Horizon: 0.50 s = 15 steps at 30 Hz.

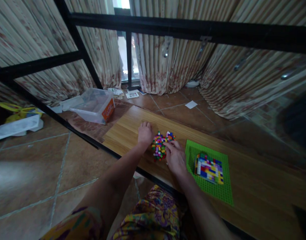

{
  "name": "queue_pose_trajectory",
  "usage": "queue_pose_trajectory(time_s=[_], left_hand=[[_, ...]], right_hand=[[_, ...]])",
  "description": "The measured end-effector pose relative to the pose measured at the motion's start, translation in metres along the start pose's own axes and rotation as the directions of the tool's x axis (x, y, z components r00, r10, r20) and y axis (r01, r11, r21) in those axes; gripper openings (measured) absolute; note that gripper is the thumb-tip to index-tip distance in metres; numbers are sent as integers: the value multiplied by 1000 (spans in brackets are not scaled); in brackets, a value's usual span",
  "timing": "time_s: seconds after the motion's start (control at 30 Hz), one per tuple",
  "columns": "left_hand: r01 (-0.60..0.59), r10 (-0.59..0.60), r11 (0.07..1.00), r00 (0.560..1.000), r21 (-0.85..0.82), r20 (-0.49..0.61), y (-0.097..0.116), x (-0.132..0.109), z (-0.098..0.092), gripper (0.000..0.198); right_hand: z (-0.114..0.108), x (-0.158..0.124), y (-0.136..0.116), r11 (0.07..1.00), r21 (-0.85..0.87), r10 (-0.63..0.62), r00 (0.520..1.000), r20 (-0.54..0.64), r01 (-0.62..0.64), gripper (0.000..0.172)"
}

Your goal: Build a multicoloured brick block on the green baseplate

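Note:
A heap of small coloured toy bricks (159, 145) lies on the wooden table top. My left hand (145, 133) rests at the heap's left side, its fingers curled in; whatever may be inside is hidden. From the right, my right hand (176, 156) reaches over the heap with thumb and forefinger drawn together among the bricks. Anything between those fingertips is too small to make out. Right of that hand is a green studded baseplate (229, 180), carrying a low multicoloured brick structure (209, 169).
The wooden table (123, 128) has a black metal frame (80, 56) around it. A clear plastic box (93, 103) with an orange label stands beyond its left end. Papers (191, 104) lie on the tiled floor, and long curtains (165, 63) hang behind.

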<state>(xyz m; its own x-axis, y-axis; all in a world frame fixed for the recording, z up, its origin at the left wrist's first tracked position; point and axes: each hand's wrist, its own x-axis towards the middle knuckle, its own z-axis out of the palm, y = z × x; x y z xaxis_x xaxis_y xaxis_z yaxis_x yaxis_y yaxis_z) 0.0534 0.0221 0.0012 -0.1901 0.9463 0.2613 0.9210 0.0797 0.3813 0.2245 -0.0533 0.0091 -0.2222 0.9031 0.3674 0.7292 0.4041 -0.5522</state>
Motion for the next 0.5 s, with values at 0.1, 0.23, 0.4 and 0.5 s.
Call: queue_pose_trajectory(time_s=[0.1,0.23,0.4,0.5], left_hand=[[-4,4,1000,1000,2,-1,-1,0,2,20],[-1,1,1000,1000,0,2,-2,0,3,20],[7,-8,1000,1000,22,14,-1,0,3,20],[10,-11,999,1000,49,17,-1,0,2,19]], right_hand=[[7,6,5,996,-55,-71,995,65,75,33],[4,3,11,985,-134,-98,989,113,113,30],[-10,-3,17,981,-183,-46,993,113,67,27],[-16,-4,17,981,-189,-19,988,155,49,28]])
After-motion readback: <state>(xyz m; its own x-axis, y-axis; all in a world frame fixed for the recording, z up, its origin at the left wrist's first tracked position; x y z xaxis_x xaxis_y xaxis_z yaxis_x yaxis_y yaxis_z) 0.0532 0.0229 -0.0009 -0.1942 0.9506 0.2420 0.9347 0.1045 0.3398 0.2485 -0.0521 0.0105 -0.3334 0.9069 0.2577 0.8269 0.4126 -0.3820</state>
